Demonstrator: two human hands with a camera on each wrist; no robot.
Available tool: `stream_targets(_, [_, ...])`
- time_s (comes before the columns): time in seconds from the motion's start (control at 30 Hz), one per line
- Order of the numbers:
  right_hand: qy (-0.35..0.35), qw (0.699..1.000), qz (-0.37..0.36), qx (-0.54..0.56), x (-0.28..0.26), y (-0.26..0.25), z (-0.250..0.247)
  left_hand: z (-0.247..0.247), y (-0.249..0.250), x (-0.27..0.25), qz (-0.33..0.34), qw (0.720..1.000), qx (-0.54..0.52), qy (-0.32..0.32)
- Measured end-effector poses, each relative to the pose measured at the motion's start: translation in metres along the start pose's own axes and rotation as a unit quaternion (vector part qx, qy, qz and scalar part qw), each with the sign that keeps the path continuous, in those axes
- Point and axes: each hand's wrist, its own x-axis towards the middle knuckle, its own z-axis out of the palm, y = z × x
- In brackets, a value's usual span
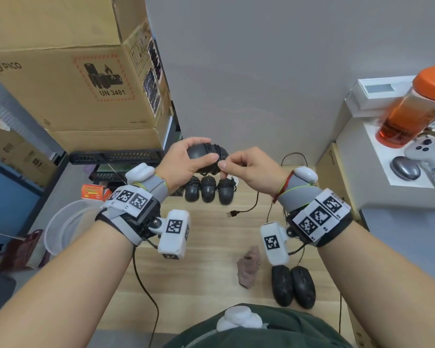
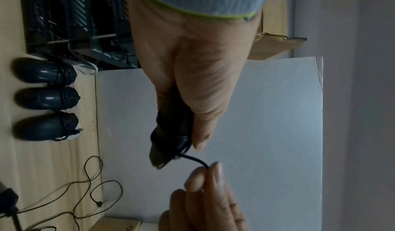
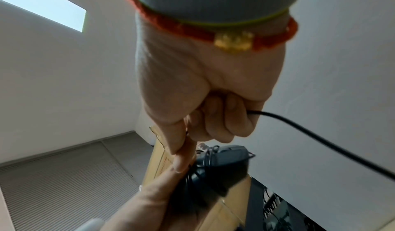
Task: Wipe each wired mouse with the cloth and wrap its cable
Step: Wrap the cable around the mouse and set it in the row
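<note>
L hand (image 1: 183, 162) grips mouse (image 1: 203, 152) mid-frame; R hand (image 1: 246, 169) just beside, pinching its cable (image 3: 320, 138).

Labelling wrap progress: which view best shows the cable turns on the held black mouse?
Head view: the black plastic mouse in the left hand shows its cable turns side-on, in good light. Left wrist view shows it dark, mostly behind the palm. Right wrist view shows some loops, blurred.

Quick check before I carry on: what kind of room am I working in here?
Probably an office storeroom or equipment corner. Stacked cardboard boxes stand against a plain wall beside a wooden desk, with a game controller and water bottle on a white shelf.
</note>
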Motion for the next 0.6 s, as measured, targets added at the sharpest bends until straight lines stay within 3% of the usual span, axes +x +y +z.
stream_targets(0.23, [0.061,0.997,-0.014,0.051,0.008,-0.002,-0.021,-0.002,0.009,-0.008,-0.004,0.989,-0.026,-0.143])
stream_targets(0.4, [0.074,0.992,-0.01,0.103,0.01,-0.003,-0.023,0.0,0.021,-0.014,-0.004,0.982,-0.019,-0.186])
stream_targets(0.5, [0.099,0.989,-0.015,0.107,0.015,0.008,-0.023,0.003,0.025,-0.017,-0.008,0.981,-0.033,-0.192])
stream_targets(0.6, [0.14,0.985,0.005,0.099,0.017,0.027,-0.021,0.006,0.024,-0.016,-0.011,0.98,-0.15,-0.134])
